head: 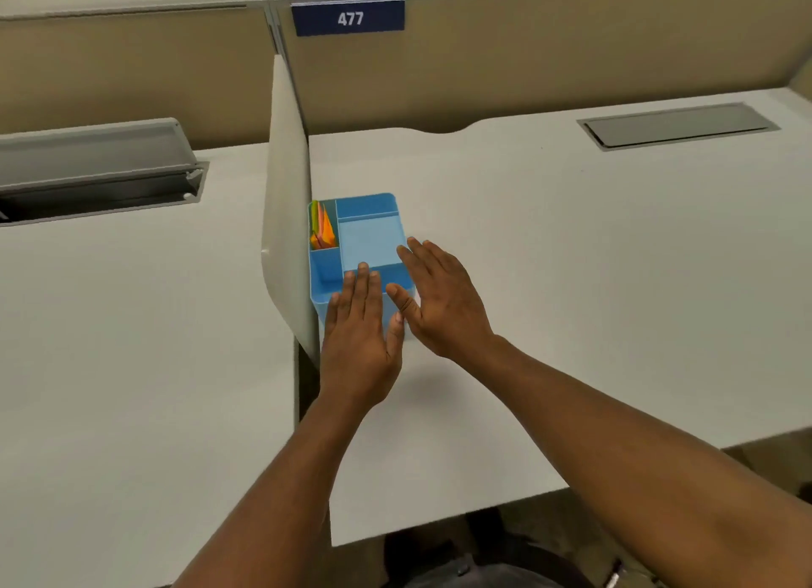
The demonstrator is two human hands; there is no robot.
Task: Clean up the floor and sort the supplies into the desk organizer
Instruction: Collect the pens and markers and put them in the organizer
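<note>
A blue desk organizer (pixel 369 211) with several compartments stands on the white desk (pixel 571 244), pressed against a low divider panel. Its narrow back-left compartment holds colourful sticky notes (pixel 322 229); the large middle compartment looks empty. My left hand (pixel 358 337) hovers flat over the organizer's near edge, fingers extended, holding nothing. My right hand (pixel 439 297) is beside it at the organizer's near right corner, fingers spread, also empty. Whether either hand touches the organizer I cannot tell.
A white divider panel (pixel 285 218) separates this desk from the neighbouring desk (pixel 132 345) on the left, which has an open grey cable hatch (pixel 96 170). A closed grey hatch (pixel 676 126) sits at the back right. A sign reading 477 (pixel 348 17) hangs on the partition.
</note>
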